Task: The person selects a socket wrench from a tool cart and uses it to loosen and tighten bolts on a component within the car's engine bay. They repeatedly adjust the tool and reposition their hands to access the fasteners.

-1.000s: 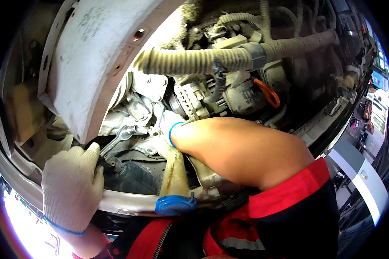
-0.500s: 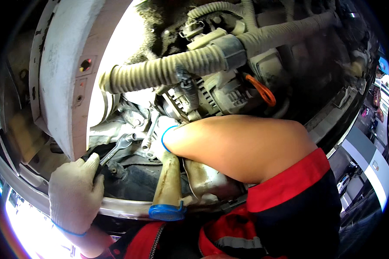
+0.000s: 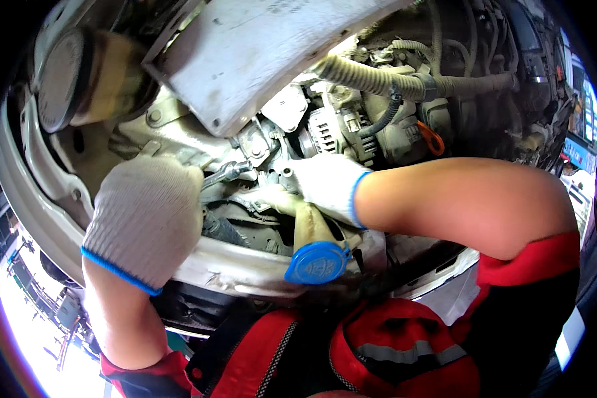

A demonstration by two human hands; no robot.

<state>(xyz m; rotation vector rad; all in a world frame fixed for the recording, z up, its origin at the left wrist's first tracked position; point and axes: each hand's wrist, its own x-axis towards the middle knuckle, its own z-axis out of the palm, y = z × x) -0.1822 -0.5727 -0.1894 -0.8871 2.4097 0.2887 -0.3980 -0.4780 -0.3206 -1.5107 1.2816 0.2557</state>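
In the head view, the left hand (image 3: 149, 222) appears higher than before, its grip closed around the wrench (image 3: 224, 174) among the engine parts (image 3: 324, 131). More of the right hand (image 3: 328, 186) shows now, beyond the blue cap (image 3: 317, 263); I cannot tell its grip.

Gloved hands (image 3: 144, 215) (image 3: 328, 186) apart, right elbow (image 3: 547, 199) bent
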